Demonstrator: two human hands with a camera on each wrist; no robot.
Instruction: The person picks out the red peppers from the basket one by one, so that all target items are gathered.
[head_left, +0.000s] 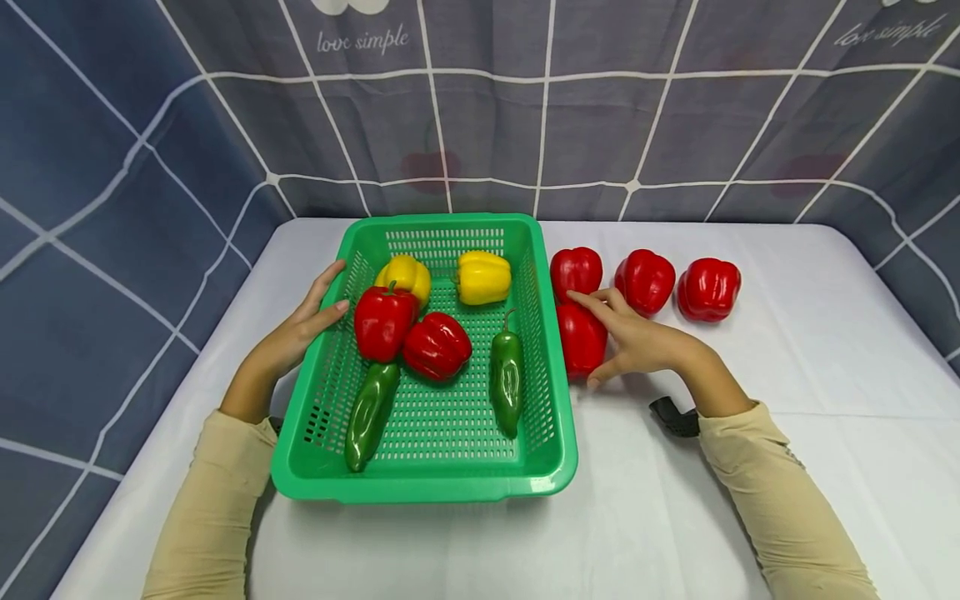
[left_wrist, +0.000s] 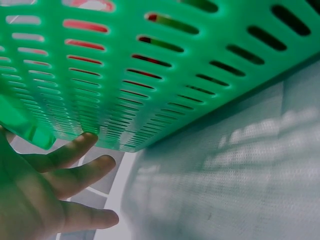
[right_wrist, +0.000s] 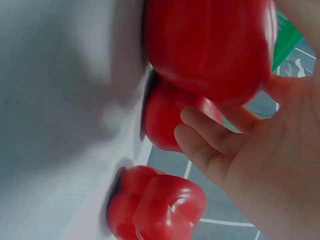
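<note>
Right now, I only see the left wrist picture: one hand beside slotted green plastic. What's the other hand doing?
Observer: The right hand is spread at a red pepper just outside the green basket.
Visitor: Anything yellow in that basket?
Observer: Yes, two yellow peppers lie inside.
Visitor: Any more red ones outside?
Observer: Three more red peppers sit on the white surface, right of the basket.

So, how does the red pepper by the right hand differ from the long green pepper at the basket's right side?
The red pepper is blocky and rounded; the green pepper is slim and tapering. The red pepper is outside the basket, the green pepper inside. The right hand partly covers the red pepper, while no hand is at the green pepper. Both look shiny.
</note>
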